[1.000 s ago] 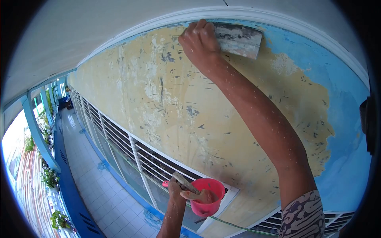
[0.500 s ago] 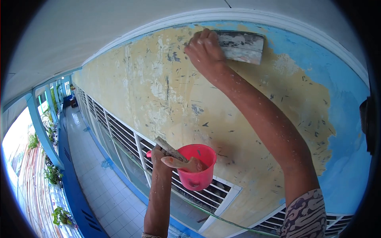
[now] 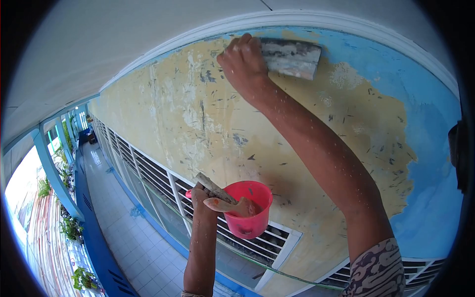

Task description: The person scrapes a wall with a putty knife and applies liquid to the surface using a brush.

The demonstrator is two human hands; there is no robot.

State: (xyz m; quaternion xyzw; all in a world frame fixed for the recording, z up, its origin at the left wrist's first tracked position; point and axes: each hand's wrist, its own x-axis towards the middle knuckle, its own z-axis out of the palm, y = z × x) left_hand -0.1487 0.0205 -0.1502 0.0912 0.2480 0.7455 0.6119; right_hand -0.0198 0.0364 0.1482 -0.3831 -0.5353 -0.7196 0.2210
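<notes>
High on the wall (image 3: pixel 168 114), my right hand (image 3: pixel 243 62) grips a wide flat scraper (image 3: pixel 292 58), its blade smeared grey and white against the patchy yellow surface. Lower down, my left hand (image 3: pixel 199 195) is closed at the handle side of a pink cup (image 3: pixel 247 227). A putty-covered flat tool (image 3: pixel 214 187) lies across the cup's rim by that hand. Beside it, a brush with a pale wooden handle (image 3: pixel 217 204) rests with its head in the cup. The fingers of my left hand are partly hidden.
Blue paint (image 3: pixel 430 143) borders the yellow area at the right. White-framed louvres (image 3: pixel 173 188) run below the wall. A green hose (image 3: pixel 292 275) crosses in front of them. The tiled walkway (image 3: pixel 128 232) and potted plants (image 3: pixel 71 227) are at the left.
My right hand and the scraper have moved slightly left along the wall. My left hand and the pink cup have shifted a little to the right in view.
</notes>
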